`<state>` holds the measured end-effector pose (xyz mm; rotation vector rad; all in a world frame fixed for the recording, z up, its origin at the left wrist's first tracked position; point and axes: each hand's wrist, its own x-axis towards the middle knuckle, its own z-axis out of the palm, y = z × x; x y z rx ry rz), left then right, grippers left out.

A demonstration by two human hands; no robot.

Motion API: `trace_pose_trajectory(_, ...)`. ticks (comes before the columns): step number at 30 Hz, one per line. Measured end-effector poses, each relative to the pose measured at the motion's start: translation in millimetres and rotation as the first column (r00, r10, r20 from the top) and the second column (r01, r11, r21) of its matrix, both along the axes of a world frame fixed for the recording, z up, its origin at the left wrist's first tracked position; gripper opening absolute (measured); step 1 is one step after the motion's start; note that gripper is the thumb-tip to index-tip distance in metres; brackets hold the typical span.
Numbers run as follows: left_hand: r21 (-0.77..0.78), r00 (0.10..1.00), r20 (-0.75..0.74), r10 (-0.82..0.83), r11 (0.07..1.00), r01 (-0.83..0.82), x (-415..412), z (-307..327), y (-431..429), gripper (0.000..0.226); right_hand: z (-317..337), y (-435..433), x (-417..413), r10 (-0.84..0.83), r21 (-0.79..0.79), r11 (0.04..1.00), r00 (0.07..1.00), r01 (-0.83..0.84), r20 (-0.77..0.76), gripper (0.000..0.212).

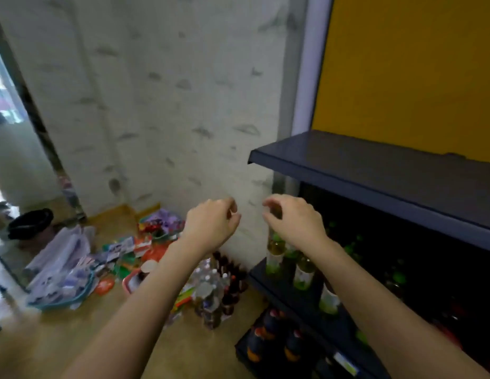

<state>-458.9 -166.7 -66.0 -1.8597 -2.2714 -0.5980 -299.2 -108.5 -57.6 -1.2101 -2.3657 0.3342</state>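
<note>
My right hand (pixel 294 222) is raised at the left end of a dark shelf unit. Its fingers and thumb curl round the top of a clear bottle (pixel 275 251) with yellowish drink and a green label. The bottle hangs upright under the hand, at the front edge of the lower shelf (pixel 306 305). Two similar bottles (pixel 304 272) stand on that shelf just to its right. My left hand (pixel 213 225) hovers a short way to the left of the right hand, fingers loosely curled, holding nothing. The view is blurred.
An upper dark shelf (pixel 375 173) juts out above the bottles. Bottles with red caps (pixel 271 326) fill the bottom level. On the wooden floor to the left lie a pack of dark bottles (pixel 219 288), colourful packets (pixel 156 242), a plastic-covered basket (pixel 63 274) and a black bin (pixel 30 222).
</note>
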Motion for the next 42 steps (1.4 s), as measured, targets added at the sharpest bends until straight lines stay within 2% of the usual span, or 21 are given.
trace_pose_trajectory(5,0.1,0.945,-0.019,-0.325,0.94,0.326,116,51,28,0.024,44,-18,123,-0.224,0.083,0.971,0.974,0.226,-0.034,0.03)
trace_pose_trajectory(9,0.177,0.812,-0.058,-0.581,0.794,0.581,226,65,37,0.024,65,-44,232,-0.419,0.098,0.901,0.906,0.423,-0.061,0.032)
trace_pose_trajectory(13,0.182,0.688,-0.074,-0.722,0.669,0.721,332,69,34,0.027,71,-76,338,-0.615,0.082,0.781,0.785,0.619,-0.072,0.031)
trace_pose_trajectory(17,0.138,0.621,-0.045,-0.782,0.611,0.779,425,66,28,0.028,66,-102,432,-0.754,0.031,0.653,0.654,0.756,-0.068,0.03)
trace_pose_trajectory(22,0.081,0.627,0.013,-0.779,0.626,0.776,519,58,33,0.03,63,-106,532,-0.801,-0.005,0.597,0.596,0.802,-0.055,0.029)
trace_pose_trajectory(28,0.079,0.762,0.045,-0.646,0.763,0.642,586,52,60,0.04,59,-71,606,-0.76,0.005,0.649,0.649,0.76,0.01,0.031)
trace_pose_trajectory(32,-0.017,0.845,0.098,-0.526,0.848,0.53,603,52,87,0.051,60,-37,626,-0.731,-0.009,0.682,0.682,0.731,0.024,0.035)
trace_pose_trajectory(38,-0.175,0.917,0.18,-0.357,0.905,0.387,625,57,132,0.081,64,23,638,-0.747,-0.075,0.655,0.66,0.752,0.085,0.043)
trace_pose_trajectory(42,-0.271,0.908,0.295,-0.298,0.885,0.378,639,70,157,0.098,65,52,638,-0.74,-0.131,0.627,0.639,0.768,0.21,0.069)
